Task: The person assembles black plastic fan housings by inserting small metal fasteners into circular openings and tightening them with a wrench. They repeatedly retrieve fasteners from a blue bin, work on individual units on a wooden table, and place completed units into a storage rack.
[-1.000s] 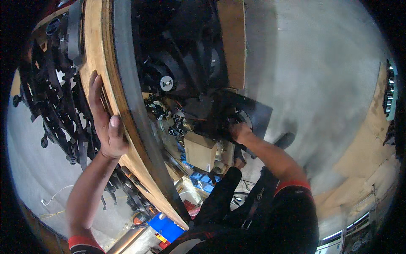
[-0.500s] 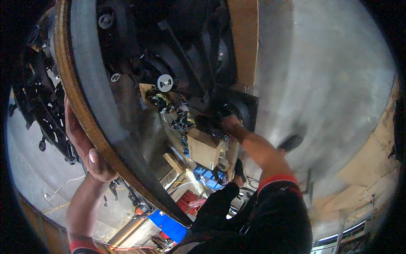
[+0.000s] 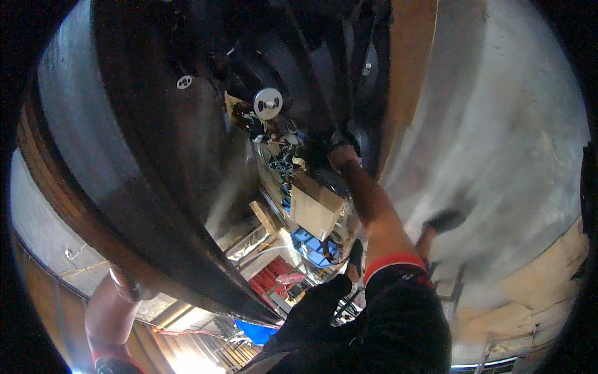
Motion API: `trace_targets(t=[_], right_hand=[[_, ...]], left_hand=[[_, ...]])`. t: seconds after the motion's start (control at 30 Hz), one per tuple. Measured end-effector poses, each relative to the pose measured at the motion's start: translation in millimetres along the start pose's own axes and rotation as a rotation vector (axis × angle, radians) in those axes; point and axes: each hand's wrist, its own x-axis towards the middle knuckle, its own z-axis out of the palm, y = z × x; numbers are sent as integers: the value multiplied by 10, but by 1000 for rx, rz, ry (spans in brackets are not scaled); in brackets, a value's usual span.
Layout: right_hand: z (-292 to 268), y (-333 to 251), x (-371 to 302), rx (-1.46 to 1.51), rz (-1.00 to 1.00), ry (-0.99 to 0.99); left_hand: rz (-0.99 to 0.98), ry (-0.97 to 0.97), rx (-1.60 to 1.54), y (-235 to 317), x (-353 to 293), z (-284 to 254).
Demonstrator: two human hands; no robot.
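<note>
Gripping something dark up inside the black machine frame (image 3: pixel 299 75) with the right hand (image 3: pixel 341 154), fingers curled around a dark part there, exact part too dark to name. Reaching that right forearm up from lower centre, red-edged black sleeve (image 3: pixel 398 274) at the elbow. Bracing the left arm behind the big dark curved wheel rim (image 3: pixel 124 187), left forearm (image 3: pixel 109 311) showing only below the rim's edge at lower left; left hand hidden behind the rim, so cannot tell whether its grip is clenched or released. Filling the left half of view with that rim, brown outer band along its left edge. Sitting just left of the right hand: a white round disc (image 3: pixel 268 103) on the frame, with a bundle of small wires and connectors (image 3: pixel 277 153) hanging just below it. Lying below the wires, near the right wrist: a tan cardboard piece (image 3: pixel 314 212), tilted. Lying further down: blue bits (image 3: pixel 311 243) and a red ribbed item (image 3: pixel 271 277), both blurred. Standing on the grey concrete floor (image 3: pixel 498 156) at right, a dark shoe (image 3: pixel 445 219) beside the forearm.
</note>
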Motion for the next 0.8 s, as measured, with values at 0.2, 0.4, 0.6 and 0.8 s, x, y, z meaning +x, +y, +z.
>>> trace_targets(t=[0.2,0.4,0.6,0.8], right_hand=[[-22,-105,160,117,75,-46],[45,90,29,20,112,-31],[-119,-138,-166,102,143,53],[469,214,351,-45,33,-114]], left_hand=[[-17,12,13,112,42,-34],[-12,-7,-64,-58,107,45],[18,-1,-57,126,124,-14],[91,-12,-89,255,243,170]])
